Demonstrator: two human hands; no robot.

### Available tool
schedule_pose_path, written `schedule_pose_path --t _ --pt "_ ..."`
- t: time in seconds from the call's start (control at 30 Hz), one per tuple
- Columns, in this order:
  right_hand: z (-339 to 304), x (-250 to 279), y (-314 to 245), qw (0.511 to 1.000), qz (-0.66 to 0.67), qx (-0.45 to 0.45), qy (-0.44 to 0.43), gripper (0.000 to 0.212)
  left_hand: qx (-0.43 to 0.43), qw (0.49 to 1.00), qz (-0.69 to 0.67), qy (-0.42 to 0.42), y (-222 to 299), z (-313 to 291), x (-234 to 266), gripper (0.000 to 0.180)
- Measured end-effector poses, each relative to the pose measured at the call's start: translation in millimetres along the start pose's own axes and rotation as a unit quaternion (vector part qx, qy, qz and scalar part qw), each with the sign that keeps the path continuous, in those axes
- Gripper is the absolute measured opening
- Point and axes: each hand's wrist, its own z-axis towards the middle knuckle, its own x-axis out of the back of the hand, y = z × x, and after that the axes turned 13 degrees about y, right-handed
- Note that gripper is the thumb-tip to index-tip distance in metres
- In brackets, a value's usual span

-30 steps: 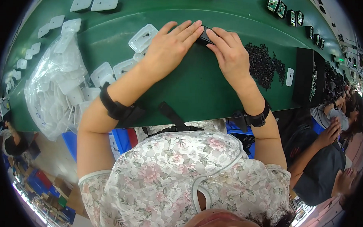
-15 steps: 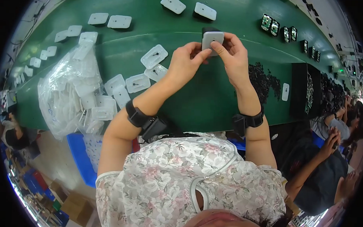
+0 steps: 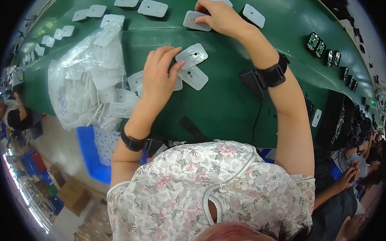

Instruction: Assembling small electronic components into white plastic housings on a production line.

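My right hand (image 3: pixel 224 19) is at the far middle of the green table, its thumb on the white face of a small rectangular case (image 3: pixel 190 20) and its fingers curled over the case's far edge. My left hand (image 3: pixel 158 74) reaches in with thumb and fingers apart around the left end of a white plastic cover (image 3: pixel 194 55). The thumb seems to touch that cover's edge. Its inner side faces up, with a small dark piece in the middle. A similar cover (image 3: pixel 197 79) lies partly beneath it. More covers are partly hidden behind my left hand.
A clear plastic bag (image 3: pixel 84 80) full of white covers lies at the left. White-faced cases (image 3: pixel 152 8) stand in a row along the far side. Black cases with green boards (image 3: pixel 317 44) are at the far right, near a black box (image 3: pixel 329 112). A person sits at the right.
My hands have separated. My right hand has carried the case away and set it down on the far side of the table; my left hand has moved left to the white covers. The view has shifted.
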Motion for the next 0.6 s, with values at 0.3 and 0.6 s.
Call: schedule_pose_path --t 0.3,0.6 --pt "-9 -7 5 0.996 -0.066 0.033 0.052 0.036 -0.089 0.976 0.13 -0.148 25 16 -16 0.058" --pt "-50 89 20 0.926 -0.253 0.13 0.249 0.03 -0.042 0.984 0.106 -0.137 35 20 -5 0.061"
